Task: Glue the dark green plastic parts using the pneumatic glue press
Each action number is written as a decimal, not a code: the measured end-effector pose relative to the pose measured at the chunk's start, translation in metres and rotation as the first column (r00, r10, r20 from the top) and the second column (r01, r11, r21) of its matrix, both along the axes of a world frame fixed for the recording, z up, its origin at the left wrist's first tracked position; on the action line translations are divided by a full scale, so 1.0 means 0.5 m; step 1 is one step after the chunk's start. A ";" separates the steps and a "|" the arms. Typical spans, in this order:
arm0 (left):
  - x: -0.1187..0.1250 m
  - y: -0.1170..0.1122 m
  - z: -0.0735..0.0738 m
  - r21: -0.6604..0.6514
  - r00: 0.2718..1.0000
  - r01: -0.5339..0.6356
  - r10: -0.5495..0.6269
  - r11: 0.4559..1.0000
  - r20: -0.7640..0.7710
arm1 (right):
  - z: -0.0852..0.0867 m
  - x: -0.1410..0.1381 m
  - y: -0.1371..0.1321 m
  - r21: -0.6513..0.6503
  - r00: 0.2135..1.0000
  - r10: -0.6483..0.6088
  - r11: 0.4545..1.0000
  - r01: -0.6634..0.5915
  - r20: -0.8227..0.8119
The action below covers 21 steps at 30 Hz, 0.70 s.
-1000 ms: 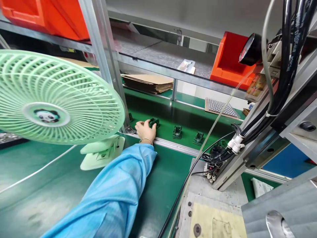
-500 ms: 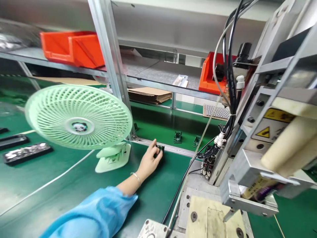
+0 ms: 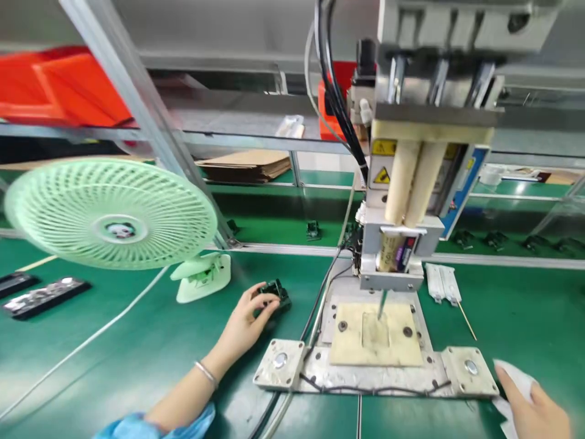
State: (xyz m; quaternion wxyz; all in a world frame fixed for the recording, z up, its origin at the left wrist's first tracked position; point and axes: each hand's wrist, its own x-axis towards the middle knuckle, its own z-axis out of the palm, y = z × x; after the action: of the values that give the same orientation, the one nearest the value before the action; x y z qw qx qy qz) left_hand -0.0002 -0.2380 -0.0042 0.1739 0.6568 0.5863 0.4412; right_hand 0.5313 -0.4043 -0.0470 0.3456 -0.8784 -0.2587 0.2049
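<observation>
Half a second earlier the left hand [image 3: 250, 312] was at the rail by the conveyor; it had since drawn back onto the counter [image 3: 114, 360], fingers curled around a small black part [image 3: 274, 294] lying just left of the press [image 3: 393, 268]. Judging by its look, the part was light, rigid moulded plastic, best pinched by its outer edges. Its long axis seemed to run left-right; which way it faced I cannot tell. The right hand [image 3: 532, 408] rested half-open on a white cloth [image 3: 514, 378].

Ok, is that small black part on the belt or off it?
Off it: the left hand holds the small black part on the green mat beside the press base; other parts sit on the belt.
</observation>
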 end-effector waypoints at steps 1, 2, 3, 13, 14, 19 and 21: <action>0.004 0.004 0.008 -0.033 0.998 -0.018 0.020 0.999 0.052 | 0.005 -0.001 0.000 0.013 1.000 -0.017 1.000 0.017 -0.014; 0.010 0.006 0.020 -0.066 0.994 -0.032 0.039 0.997 0.105 | 0.010 -0.003 0.001 0.030 0.999 -0.034 0.999 0.035 -0.034; 0.021 0.004 0.037 -0.095 0.986 -0.042 0.056 0.995 0.154 | 0.014 -0.007 0.001 0.071 0.998 -0.042 0.996 0.046 -0.050; 0.310 -0.119 0.194 -0.565 0.692 0.652 -0.092 0.506 0.716 | 0.015 -0.024 0.002 0.286 0.996 -0.043 0.956 0.062 -0.075; 0.330 -0.116 0.187 -0.552 0.676 0.676 -0.110 0.488 0.729 | 0.016 -0.024 0.003 0.296 0.996 -0.041 0.953 0.061 -0.076; 0.374 -0.070 0.138 -0.452 0.648 0.713 -0.257 0.537 0.717 | 0.014 -0.024 0.005 0.337 0.996 -0.022 0.940 0.051 -0.088; 0.378 -0.055 0.122 -0.416 0.675 0.686 -0.310 0.596 0.669 | 0.013 -0.024 0.006 0.334 0.995 -0.024 0.941 0.054 -0.094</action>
State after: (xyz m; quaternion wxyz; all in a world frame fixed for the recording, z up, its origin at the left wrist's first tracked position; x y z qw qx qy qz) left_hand 0.1890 -0.2654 0.0566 0.6628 0.5487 0.4076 0.3058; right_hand 0.5196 -0.4016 -0.0405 0.5054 -0.8018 -0.2567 0.1893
